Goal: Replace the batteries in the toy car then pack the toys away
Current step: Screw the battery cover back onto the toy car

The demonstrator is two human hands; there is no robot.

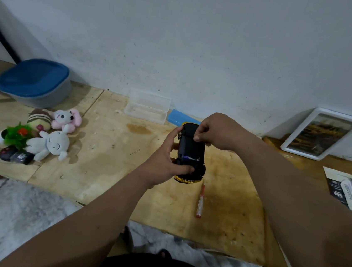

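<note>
two hands hold the toy car upside down above the tabletop, its black underside toward the camera. the left hand supports the car from the near left side, grip clamped on the body, thumb across the near end. the right hand closes its grip on the far end of the car, fingertips pinched on the black underside. a battery shows in an open slot near the left thumb.

containers, relative to the car: a clear box lies open just beyond it to the left, contents not discernible. a blue-lidded tub sits far left, lid on. soft toys lie in a pile on the tabletop between tub and car. a screwdriver lies on the tabletop just nearer than the car.
</note>
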